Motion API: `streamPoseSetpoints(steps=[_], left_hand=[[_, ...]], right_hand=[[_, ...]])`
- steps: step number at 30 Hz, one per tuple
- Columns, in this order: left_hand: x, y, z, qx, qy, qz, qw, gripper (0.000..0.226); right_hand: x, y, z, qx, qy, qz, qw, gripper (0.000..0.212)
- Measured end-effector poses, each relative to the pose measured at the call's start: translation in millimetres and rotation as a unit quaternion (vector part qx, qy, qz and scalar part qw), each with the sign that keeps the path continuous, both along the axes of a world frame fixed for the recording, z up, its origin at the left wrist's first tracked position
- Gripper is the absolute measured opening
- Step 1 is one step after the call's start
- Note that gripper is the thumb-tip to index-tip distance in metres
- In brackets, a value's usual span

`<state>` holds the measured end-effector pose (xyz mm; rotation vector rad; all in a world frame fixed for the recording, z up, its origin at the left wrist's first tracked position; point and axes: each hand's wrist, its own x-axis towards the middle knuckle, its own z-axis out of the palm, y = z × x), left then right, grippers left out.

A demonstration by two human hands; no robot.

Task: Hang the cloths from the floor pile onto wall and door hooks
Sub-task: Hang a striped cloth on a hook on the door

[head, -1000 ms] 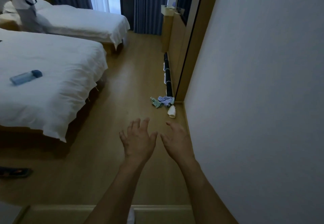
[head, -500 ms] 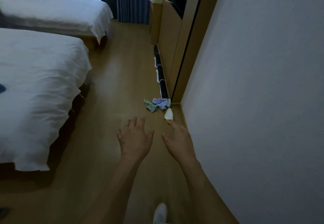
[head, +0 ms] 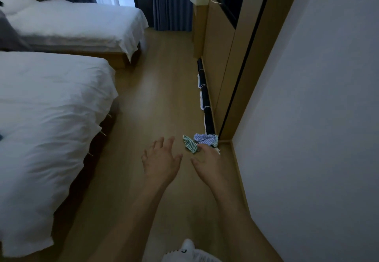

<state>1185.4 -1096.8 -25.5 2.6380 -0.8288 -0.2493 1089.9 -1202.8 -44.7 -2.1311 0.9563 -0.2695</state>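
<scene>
Hotel-style room, dim light, seen from a head cam looking fwd and down. At far left, the near bed (head: 47, 122) with white duvet runs along the frame edge; behind it a 2nd bed (head: 78, 25), also white, sits before dark blue curtains (head: 172, 3) w/ a strip of daylight between them. Wood floor (head: 155, 89) fills the centre.

Mid-frame, the left hand (head: 161, 162) is stretched fwd, palm down, fingers spread and relaxed, holding nothing, above bare floor. Just beside it, the right hand (head: 207, 163) reaches fwd too, fingers loose and extended, gripping nothing; its fingertips overlap the near edge of the cloth pile in this view, but contact can't be told.

The pile lies on the floor at the foot of the wooden wall unit (head: 223, 60), near the corner where it meets the white wall (head: 317, 118): a green-striped cloth (head: 189, 144) to the left, a blue-striped cloth (head: 206, 138) touching it on the right, and a sliver of a white item (head: 217, 150) peeking past the right hand. A dark strip w/ white fittings runs along the unit's base behind the pile. Bottom centre, a white shoe (head: 187, 249) shows.
</scene>
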Motion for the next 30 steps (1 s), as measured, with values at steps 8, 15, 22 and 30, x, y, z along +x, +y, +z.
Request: streamPoseSetpoints(steps=[8, 15, 22, 30], left_hand=[[95, -114, -28, 0.033, 0.009, -0.035, 0.999, 0.062], [176, -205, -83, 0.066, 0.029, -0.113, 0.991, 0.061], [267, -295, -142, 0.094, 0.055, -0.188, 0.976, 0.061], [350, -376, -221, 0.147, 0.068, -0.239, 0.957, 0.059]], right_hand=[[74, -121, -18, 0.058, 0.035, -0.020, 0.998, 0.029], [125, -204, -70, 0.085, 0.100, -0.071, 0.989, 0.032], [188, -282, -121, 0.091, 0.133, -0.125, 0.979, 0.031], [263, -353, -175, 0.095, 0.205, -0.149, 0.963, 0.033]])
